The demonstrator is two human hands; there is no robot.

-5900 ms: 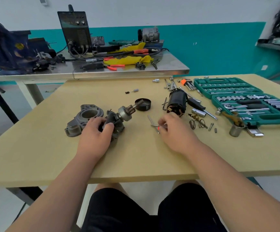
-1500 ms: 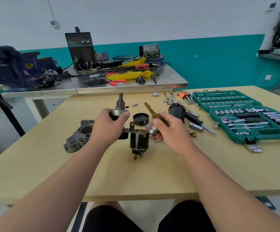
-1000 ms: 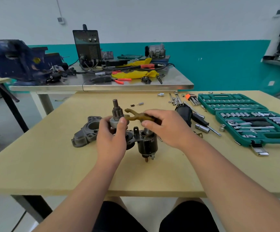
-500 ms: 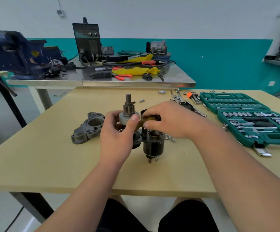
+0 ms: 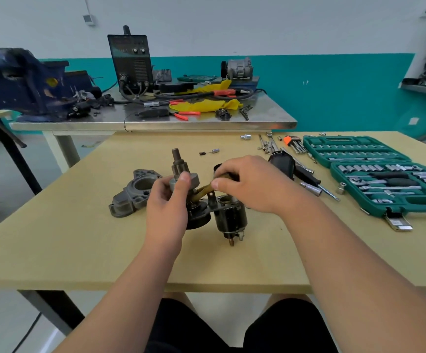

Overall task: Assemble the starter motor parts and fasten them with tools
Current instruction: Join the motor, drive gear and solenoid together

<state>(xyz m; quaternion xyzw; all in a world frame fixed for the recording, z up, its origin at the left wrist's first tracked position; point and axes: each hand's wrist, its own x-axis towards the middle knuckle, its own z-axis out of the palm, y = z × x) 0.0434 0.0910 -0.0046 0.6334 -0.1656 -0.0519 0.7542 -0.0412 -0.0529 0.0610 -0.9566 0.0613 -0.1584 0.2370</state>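
Holding the drive pinion assembly upright in my left hand, fingers wrapped round its collar, I keep the shaft pointing up so the fork has a steady target. My right hand pinches the brass-coloured shift fork between thumb and forefinger, its forked end angled down toward the collar, just above the black solenoid that stands on the tabletop beside the pinion. I judge the fork is being seated, not yet fastened. The grey nose housing lies to the left, within reach for later. The green socket set lies open at the right. No brand or writing is readable anywhere; it is all too small.
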